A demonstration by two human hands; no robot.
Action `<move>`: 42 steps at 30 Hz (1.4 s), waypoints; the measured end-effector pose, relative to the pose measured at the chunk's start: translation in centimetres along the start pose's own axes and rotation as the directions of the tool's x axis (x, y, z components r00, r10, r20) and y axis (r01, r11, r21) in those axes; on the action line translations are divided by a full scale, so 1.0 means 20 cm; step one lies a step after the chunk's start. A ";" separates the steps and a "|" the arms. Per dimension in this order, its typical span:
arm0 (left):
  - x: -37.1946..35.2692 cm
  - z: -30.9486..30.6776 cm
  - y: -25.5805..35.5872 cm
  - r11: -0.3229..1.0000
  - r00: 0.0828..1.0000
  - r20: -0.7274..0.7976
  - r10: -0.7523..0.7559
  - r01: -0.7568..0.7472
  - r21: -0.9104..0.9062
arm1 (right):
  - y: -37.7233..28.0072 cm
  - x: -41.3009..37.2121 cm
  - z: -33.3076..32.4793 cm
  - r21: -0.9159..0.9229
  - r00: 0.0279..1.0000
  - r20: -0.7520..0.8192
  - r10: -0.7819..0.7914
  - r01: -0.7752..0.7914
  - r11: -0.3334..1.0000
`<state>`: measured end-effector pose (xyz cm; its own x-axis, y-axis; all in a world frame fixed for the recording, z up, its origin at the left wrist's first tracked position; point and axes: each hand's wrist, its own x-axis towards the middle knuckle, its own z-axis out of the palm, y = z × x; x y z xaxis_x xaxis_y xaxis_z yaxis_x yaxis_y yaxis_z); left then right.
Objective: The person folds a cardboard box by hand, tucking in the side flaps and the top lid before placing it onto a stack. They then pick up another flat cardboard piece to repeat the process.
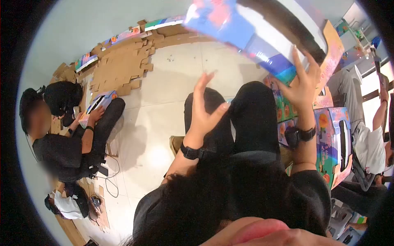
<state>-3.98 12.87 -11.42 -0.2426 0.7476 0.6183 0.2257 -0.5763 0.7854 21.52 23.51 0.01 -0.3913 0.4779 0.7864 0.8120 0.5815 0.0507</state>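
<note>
My left hand (207, 108) is raised over my left thigh, with fingers and thumb spread and nothing in them. Up at the top right, my right hand (303, 80) is at the lower edge of a printed cardboard box (266, 47). Its fingers are against the white edge and its thumb lies apart below. Blue, pink, green and orange print covers the box, which is tilted, slightly blurred and partly out of view; an orange flap (331, 55) sticks out beside my hand. Just below my right hand are more printed boxes (332, 139), one with a dark slot.
A seated person (61, 143) at the left handles a similar box (98, 104). Flattened brown cardboard (119, 61) lies along the wall. Other people (365, 135) are close on the right, beyond the stacked boxes. A cable (117, 180) trails over the pale floor (168, 123).
</note>
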 end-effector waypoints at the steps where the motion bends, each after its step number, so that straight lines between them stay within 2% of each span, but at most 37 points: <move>1: 0.00 0.00 0.01 0.999 1.000 0.027 -0.012 0.011 0.034 | 0.07 0.03 0.02 -0.033 1.000 -0.013 0.000 0.000 0.999; 4: 0.01 0.02 0.04 0.991 0.996 0.084 -0.038 0.026 0.133 | 0.32 0.08 0.09 -0.118 0.998 -0.029 0.063 -0.066 0.991; 7: 0.02 0.00 0.06 0.958 0.981 0.194 -0.031 -0.026 0.285 | 0.65 0.09 0.19 -0.079 0.989 -0.008 0.150 -0.150 0.986; 9: 0.03 0.01 0.09 0.944 0.978 0.207 -0.033 -0.037 0.327 | 0.95 0.06 0.29 -0.095 0.981 0.024 0.192 -0.189 0.977; 10: 0.03 0.01 0.09 0.933 0.970 0.239 -0.040 -0.049 0.357 | 1.09 0.04 0.33 -0.118 0.959 0.095 0.267 -0.256 0.960; 11: 0.04 0.01 0.10 0.921 0.962 0.270 -0.047 -0.063 0.384 | 1.22 0.02 0.36 -0.146 0.926 0.163 0.340 -0.318 0.937; 12: 0.06 0.03 0.11 0.918 0.964 0.258 -0.063 -0.046 0.394 | 1.34 -0.03 0.41 -0.227 0.899 0.188 0.395 -0.352 0.908; 14: 0.07 0.02 0.10 0.900 0.938 0.331 -0.103 -0.054 0.433 | 1.51 -0.12 0.47 -0.391 0.837 0.223 0.500 -0.393 0.832; 17: 0.10 0.06 0.11 0.870 0.898 0.406 -0.167 -0.060 0.490 | 1.46 -0.16 0.48 -0.660 0.661 0.224 0.716 -0.438 0.610; 18: 0.11 0.07 0.12 0.858 0.881 0.435 -0.187 -0.069 0.509 | 1.41 -0.15 0.46 -0.699 0.574 0.228 0.786 -0.465 0.543; 21: 0.12 0.10 0.11 0.833 0.848 0.481 -0.221 -0.092 0.545 | 1.46 -0.25 0.48 -0.733 0.480 0.235 0.845 -0.483 0.478; 26: 0.14 0.12 0.10 0.813 0.838 0.490 -0.239 -0.103 0.573 | 1.65 -0.42 0.53 -0.653 0.431 0.324 0.842 -0.542 0.529; 31: 0.12 0.12 0.10 0.808 0.841 0.489 -0.230 -0.115 0.578 | 1.70 -0.46 0.48 -0.619 0.410 0.409 0.815 -0.532 0.578; 36: 0.10 0.10 0.10 0.821 0.858 0.473 -0.197 -0.119 0.559 | 1.66 -0.44 0.41 -0.564 0.340 0.508 0.792 -0.564 0.603; 37: 0.09 0.09 0.10 0.822 0.866 0.462 -0.193 -0.115 0.558 | 1.71 -0.50 0.44 -0.588 0.409 0.485 0.773 -0.502 0.634; 38: 0.09 0.07 0.10 0.822 0.861 0.473 -0.187 -0.127 0.555 | 1.74 -0.53 0.47 -0.686 0.409 0.441 0.799 -0.420 0.594; 39: 0.08 0.07 0.10 0.828 0.865 0.463 -0.193 -0.109 0.549 | 1.58 -0.39 0.43 -0.774 0.263 0.456 0.850 -0.355 0.525; 40: 0.07 0.06 0.09 0.838 0.875 0.456 -0.161 -0.122 0.532 | 1.37 -0.28 0.39 -0.861 0.226 0.414 0.882 -0.215 0.460; 42: 0.06 0.05 0.09 0.860 0.892 0.436 -0.120 -0.126 0.495 | 1.46 -0.42 0.46 -0.767 0.502 0.502 0.705 -0.119 0.631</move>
<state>-3.00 13.05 -9.29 0.1675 0.8799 0.4446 0.6915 -0.4263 0.5832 44.46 42.52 -10.87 0.1585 0.9799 0.1214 0.8907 -0.1950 0.4107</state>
